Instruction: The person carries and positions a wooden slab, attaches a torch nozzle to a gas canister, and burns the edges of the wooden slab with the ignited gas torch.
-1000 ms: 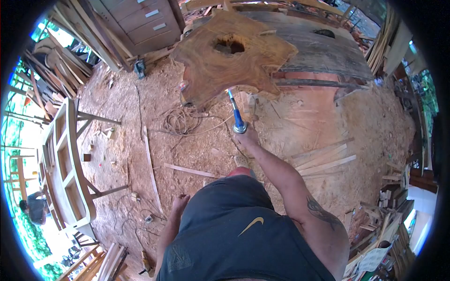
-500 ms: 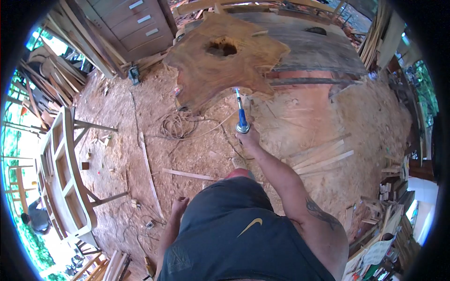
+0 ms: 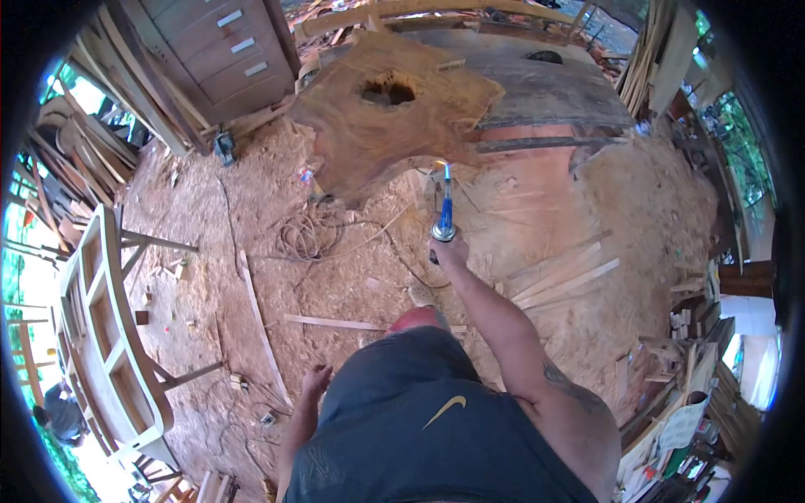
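My right hand (image 3: 450,251) is closed around the lower end of a blue blowtorch (image 3: 446,211), held out in front of me. The nozzle points away from me, and a small blue and orange flame shows at its tip. That flame meets the near edge of a large, irregular wooden slab (image 3: 377,138), which has a dark hole (image 3: 387,90) through it. Low beside my left thigh hangs my left hand (image 3: 316,380), holding nothing, its fingers loosely curled and a little apart.
Wood shavings cover the floor (image 3: 352,281), with a coiled cord (image 3: 310,235) and loose strips (image 3: 570,285) on it. A wooden frame with legs (image 3: 109,327) stands at left. Drawers (image 3: 222,50) and planks line the back. Another person (image 3: 63,415) is at far left.
The blowtorch has moved right along the slab's near edge, and its flame now shows orange. My left hand has shifted slightly and its fingers look looser. The whole view has turned a little.
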Available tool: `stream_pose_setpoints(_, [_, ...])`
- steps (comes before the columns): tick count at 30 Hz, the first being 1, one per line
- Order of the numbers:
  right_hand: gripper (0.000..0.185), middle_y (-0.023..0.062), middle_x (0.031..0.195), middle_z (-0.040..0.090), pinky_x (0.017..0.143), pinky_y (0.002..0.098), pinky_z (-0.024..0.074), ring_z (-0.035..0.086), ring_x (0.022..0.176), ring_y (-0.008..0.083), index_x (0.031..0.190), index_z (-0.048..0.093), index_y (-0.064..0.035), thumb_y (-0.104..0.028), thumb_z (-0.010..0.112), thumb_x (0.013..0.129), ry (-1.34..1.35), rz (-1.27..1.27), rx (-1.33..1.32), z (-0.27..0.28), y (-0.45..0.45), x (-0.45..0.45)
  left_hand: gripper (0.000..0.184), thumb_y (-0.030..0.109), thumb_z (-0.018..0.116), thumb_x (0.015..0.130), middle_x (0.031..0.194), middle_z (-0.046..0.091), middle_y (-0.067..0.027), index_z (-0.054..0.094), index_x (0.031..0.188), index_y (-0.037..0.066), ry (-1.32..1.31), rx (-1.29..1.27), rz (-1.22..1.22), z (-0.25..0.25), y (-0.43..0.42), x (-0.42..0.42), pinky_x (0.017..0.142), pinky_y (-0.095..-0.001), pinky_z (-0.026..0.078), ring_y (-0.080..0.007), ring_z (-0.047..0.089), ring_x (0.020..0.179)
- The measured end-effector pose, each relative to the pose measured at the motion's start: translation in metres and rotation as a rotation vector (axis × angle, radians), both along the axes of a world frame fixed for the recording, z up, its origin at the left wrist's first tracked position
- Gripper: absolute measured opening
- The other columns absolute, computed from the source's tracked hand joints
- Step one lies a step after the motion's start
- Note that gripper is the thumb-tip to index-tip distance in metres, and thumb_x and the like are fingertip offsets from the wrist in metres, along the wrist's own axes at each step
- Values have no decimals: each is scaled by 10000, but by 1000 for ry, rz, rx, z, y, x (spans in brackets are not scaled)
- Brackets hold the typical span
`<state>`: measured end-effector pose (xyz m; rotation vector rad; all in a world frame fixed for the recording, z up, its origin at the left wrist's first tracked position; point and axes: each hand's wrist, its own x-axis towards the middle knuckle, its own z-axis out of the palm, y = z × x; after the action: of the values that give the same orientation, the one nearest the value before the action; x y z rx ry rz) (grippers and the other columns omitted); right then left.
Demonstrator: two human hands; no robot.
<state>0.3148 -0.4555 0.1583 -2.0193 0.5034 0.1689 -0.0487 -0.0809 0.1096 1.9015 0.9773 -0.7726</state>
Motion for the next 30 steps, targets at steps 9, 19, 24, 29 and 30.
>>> stream_pose_setpoints(9, [695, 108, 1046, 738, 866, 408, 561, 718, 964, 284, 1258, 591, -121, -312, 863, 647, 29, -31, -131, -25, 13, 3, 486, 426, 687, 898, 854, 716, -91, 690, 1153, 13, 80, -117, -191, -40, 74, -31, 579, -324, 542, -156, 669, 666])
stream_pose_setpoints(19, [694, 161, 1069, 725, 892, 462, 551, 703, 1003, 344, 1275, 570, -104, -318, 830, 669, 61, 78, -92, -17, 12, 23, 409, 353, 707, 925, 861, 699, -86, 664, 1158, 19, -112, 44, 50, -8, 73, 84, 590, -311, 525, -155, 661, 685])
stream_pose_setpoints(24, [652, 192, 1022, 726, 854, 481, 564, 702, 952, 400, 1233, 582, -74, -306, 825, 675, -46, 218, -211, -11, 7, 24, 322, 301, 671, 946, 939, 731, -118, 693, 1130, 38, -487, 257, -117, 69, 72, 200, 742, -361, 541, -214, 692, 800])
stream_pose_setpoints(29, [605, 200, 1008, 724, 817, 480, 576, 708, 928, 398, 1215, 589, -74, -346, 806, 720, -136, 235, -205, -41, 14, 22, 341, 320, 664, 942, 1045, 726, -163, 695, 1153, 54, -733, 405, -284, 125, 86, 339, 842, -373, 543, -261, 697, 978])
stream_pose_setpoints(30, [594, 204, 1006, 723, 814, 479, 577, 708, 929, 396, 1212, 591, -74, -354, 800, 731, -138, 248, -218, -39, 16, 20, 347, 317, 667, 936, 1074, 718, -167, 689, 1166, 58, -747, 412, -316, 139, 81, 365, 864, -390, 539, -288, 691, 1009])
